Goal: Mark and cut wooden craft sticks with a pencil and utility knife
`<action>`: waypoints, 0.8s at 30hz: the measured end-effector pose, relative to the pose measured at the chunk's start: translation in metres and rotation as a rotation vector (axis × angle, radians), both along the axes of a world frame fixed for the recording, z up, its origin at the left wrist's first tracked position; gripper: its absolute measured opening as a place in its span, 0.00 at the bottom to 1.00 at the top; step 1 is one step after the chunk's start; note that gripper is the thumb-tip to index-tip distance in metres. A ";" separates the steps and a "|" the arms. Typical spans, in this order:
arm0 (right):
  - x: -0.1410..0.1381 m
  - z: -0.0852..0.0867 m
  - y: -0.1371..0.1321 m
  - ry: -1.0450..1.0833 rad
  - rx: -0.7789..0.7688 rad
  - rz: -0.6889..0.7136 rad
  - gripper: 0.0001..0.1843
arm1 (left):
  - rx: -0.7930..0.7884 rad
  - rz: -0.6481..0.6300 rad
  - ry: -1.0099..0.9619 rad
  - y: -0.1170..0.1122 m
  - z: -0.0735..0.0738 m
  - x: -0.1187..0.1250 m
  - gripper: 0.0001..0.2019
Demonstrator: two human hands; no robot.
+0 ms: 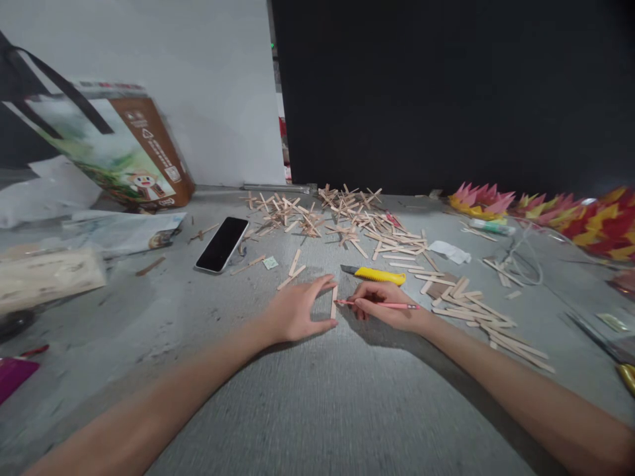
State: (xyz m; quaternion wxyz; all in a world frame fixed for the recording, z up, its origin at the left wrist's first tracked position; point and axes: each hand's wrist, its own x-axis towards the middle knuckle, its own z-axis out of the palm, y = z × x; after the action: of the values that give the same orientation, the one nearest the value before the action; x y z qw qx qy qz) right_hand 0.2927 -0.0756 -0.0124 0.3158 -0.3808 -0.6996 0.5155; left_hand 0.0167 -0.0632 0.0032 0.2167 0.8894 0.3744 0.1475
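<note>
Flat pale wooden stick (pixel 334 304), pinched endwise by left fingers (pixel 318 326), may skid if right fingers (pixel 368 289), pinching slim pink pencil (pixel 397 305), push hard.

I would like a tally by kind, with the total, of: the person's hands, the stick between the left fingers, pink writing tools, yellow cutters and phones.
Hands: 2 (left hand, right hand)
Stick between the left fingers: 1
Pink writing tool: 1
Yellow cutter: 1
Phone: 1
Total: 6
</note>
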 end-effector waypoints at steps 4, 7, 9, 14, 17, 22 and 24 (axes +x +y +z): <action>-0.001 0.002 0.000 0.006 -0.002 0.007 0.17 | 0.000 0.002 -0.004 0.000 -0.001 0.000 0.45; -0.002 0.004 -0.001 0.001 -0.004 0.001 0.18 | 0.004 -0.005 -0.017 0.000 -0.002 -0.001 0.44; -0.002 0.006 -0.002 -0.010 -0.002 -0.008 0.19 | 0.006 -0.007 -0.015 0.001 -0.002 -0.001 0.43; -0.003 0.004 -0.002 -0.009 -0.002 -0.017 0.18 | 0.006 0.000 -0.005 0.001 -0.001 0.000 0.43; -0.002 0.001 -0.002 -0.005 0.008 -0.019 0.18 | 0.007 -0.001 -0.009 0.001 -0.002 0.000 0.43; -0.001 -0.001 0.000 -0.021 0.023 0.000 0.17 | 0.004 0.007 -0.005 0.001 -0.003 0.000 0.45; -0.001 -0.001 0.000 -0.025 0.013 -0.013 0.17 | 0.005 0.003 -0.002 0.001 -0.003 0.000 0.44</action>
State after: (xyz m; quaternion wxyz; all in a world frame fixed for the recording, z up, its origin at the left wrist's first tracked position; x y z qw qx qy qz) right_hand 0.2917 -0.0753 -0.0132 0.3129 -0.3898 -0.7045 0.5038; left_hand 0.0164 -0.0621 0.0005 0.2143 0.8894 0.3751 0.1496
